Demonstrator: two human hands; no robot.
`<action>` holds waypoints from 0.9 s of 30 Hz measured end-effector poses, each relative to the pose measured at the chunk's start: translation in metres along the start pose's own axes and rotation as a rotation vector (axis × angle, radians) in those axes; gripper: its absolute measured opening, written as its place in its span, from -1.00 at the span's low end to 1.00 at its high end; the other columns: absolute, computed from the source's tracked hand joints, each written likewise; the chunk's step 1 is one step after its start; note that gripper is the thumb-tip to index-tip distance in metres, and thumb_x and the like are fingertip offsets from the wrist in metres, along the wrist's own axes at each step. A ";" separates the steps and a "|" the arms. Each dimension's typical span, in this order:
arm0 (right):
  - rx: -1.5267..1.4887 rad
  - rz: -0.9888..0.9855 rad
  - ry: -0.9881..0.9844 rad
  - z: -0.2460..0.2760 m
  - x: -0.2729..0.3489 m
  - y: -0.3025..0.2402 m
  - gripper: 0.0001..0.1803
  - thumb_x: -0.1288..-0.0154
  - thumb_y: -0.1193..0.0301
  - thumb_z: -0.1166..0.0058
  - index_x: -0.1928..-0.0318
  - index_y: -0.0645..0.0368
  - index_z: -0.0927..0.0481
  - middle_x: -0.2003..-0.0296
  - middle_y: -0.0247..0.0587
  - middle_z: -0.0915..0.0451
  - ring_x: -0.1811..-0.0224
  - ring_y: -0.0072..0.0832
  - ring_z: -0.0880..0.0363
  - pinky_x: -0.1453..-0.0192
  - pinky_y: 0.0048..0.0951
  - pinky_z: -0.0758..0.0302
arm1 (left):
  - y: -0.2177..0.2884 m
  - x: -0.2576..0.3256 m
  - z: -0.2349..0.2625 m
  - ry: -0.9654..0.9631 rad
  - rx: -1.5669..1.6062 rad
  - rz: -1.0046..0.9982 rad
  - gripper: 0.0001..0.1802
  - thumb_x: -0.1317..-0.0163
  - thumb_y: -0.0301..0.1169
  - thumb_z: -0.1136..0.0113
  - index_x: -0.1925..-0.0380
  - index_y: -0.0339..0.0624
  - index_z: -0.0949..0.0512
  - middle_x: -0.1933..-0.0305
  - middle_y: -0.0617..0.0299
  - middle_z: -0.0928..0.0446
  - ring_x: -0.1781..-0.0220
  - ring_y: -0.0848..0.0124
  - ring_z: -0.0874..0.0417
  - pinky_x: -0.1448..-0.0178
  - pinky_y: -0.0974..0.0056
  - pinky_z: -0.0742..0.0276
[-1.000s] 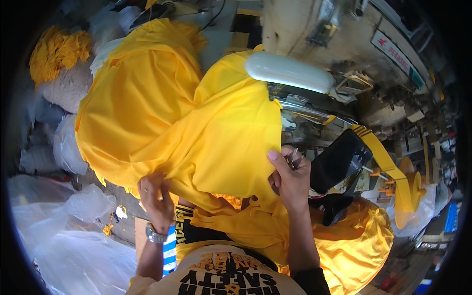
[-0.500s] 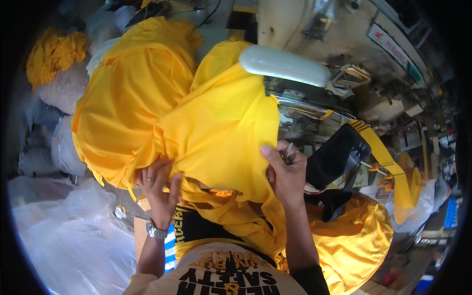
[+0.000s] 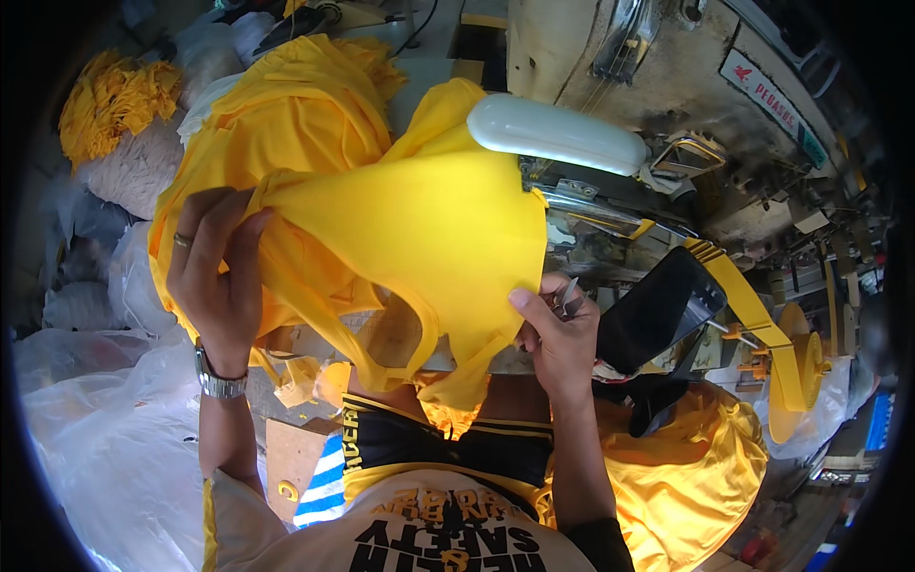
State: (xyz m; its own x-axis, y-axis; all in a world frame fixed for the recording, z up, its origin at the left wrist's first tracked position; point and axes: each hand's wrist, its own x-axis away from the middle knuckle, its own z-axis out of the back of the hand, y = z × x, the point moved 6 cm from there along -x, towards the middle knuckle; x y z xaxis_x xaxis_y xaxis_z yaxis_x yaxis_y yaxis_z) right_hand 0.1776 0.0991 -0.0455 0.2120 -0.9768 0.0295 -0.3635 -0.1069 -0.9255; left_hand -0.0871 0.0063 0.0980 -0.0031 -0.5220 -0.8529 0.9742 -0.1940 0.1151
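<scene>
- Yellow garment fills the middle of the frame, stretched taut between our two hands in front of the sewing machine at the upper right.
- Our left hand, at centre left, has its fingers curled round a bunched fold of the cloth; a ring and a wristwatch show on it.
- Our right hand, just right of centre, pinches the garment's lower right edge under the thumb, and its fingers are closed on small metal snips as well.
- Behind the stretched piece, more yellow cloth lies heaped at upper left on the tabletop.
- A white lamp housing juts out above the garment's top right corner.
- A dark phone stands tilted just right of our right hand.
- A yellow strap runs down the right side.
- Clear plastic bags lie at lower left.
</scene>
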 end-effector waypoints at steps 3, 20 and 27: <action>0.083 0.018 -0.003 0.003 -0.003 -0.002 -0.87 -0.18 0.52 -0.31 0.36 0.23 -0.58 0.60 -0.48 -0.50 0.69 -0.85 -0.29 0.62 -0.75 -0.22 | 0.003 -0.016 -0.003 0.005 -0.008 -0.059 -0.79 -0.13 -0.68 -0.26 0.21 -0.33 -0.59 0.24 0.09 -0.59 0.29 0.33 -0.59 0.28 0.36 -0.46; -0.015 -0.264 -0.271 0.012 0.019 0.005 -0.84 -0.16 0.54 -0.31 0.24 0.29 -0.63 0.59 -0.45 -0.53 0.72 -0.81 -0.30 0.64 -0.70 -0.24 | -0.004 -0.032 -0.092 -0.049 -0.045 -0.081 -0.78 -0.14 -0.52 -0.26 0.17 -0.22 -0.61 0.13 0.08 -0.61 0.08 0.13 -0.60 -0.03 0.15 -0.51; 0.208 -0.337 -0.325 0.033 0.065 0.008 -0.83 -0.15 0.50 -0.34 0.26 0.27 -0.66 0.61 -0.45 -0.55 0.70 -0.82 -0.35 0.64 -0.71 -0.22 | 0.036 0.111 -0.066 -0.564 -0.054 0.017 -0.45 -0.03 -0.22 -0.41 -0.06 -0.08 -0.54 -0.17 0.15 -0.49 -0.13 0.25 -0.52 -0.15 0.11 -0.32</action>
State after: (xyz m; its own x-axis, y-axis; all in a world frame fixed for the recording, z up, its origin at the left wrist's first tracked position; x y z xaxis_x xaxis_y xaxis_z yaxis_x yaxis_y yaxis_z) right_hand 0.2180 0.0404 -0.0634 0.5695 -0.7828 0.2509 -0.0454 -0.3348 -0.9412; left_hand -0.0375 -0.0039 -0.0265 -0.0930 -0.8903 -0.4458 0.9853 -0.1469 0.0878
